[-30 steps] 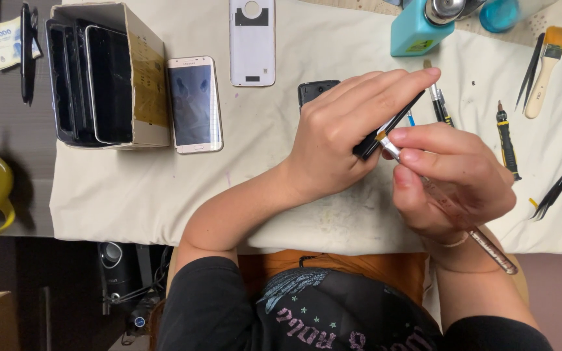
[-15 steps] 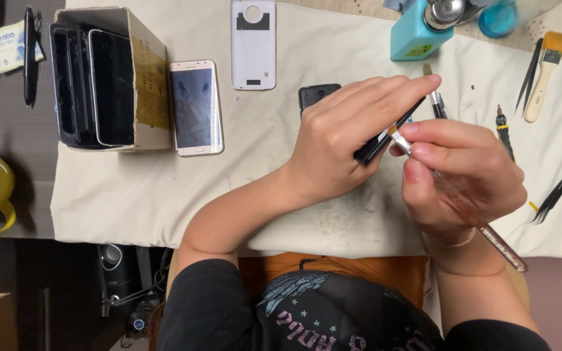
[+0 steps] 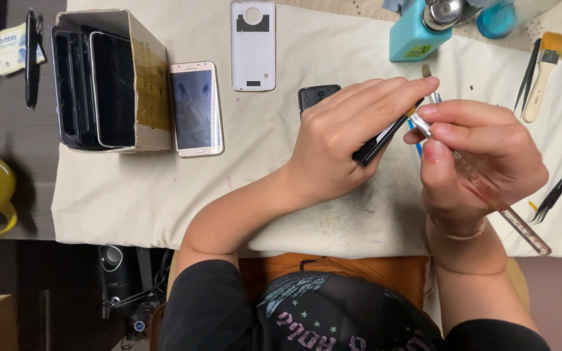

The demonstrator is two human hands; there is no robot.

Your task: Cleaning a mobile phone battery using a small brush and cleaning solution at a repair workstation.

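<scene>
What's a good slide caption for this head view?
Left hand holds a dark phone while right hand works its edge.

Both hands, left (image 3: 339, 146) and right (image 3: 482, 159), meet, fingers curled.

My right hand (image 3: 482, 159) has crept up the table with the tool (image 3: 489, 195), its tip now nearer my left hand's (image 3: 346, 146) fingertips.

cloth (image 3: 164, 195): cream fabric, matt, faintly stained. box (image 3: 144, 78): brown cardboard, dull. phone (image 3: 195, 109): glossy glass face. back cover (image 3: 253, 45): white plastic, smooth. dispenser bottle (image 3: 414, 39): teal plastic, shiny metal cap. brush (image 3: 541, 75): pale wooden handle. tweezers (image 3: 557, 193): black, matt.
</scene>
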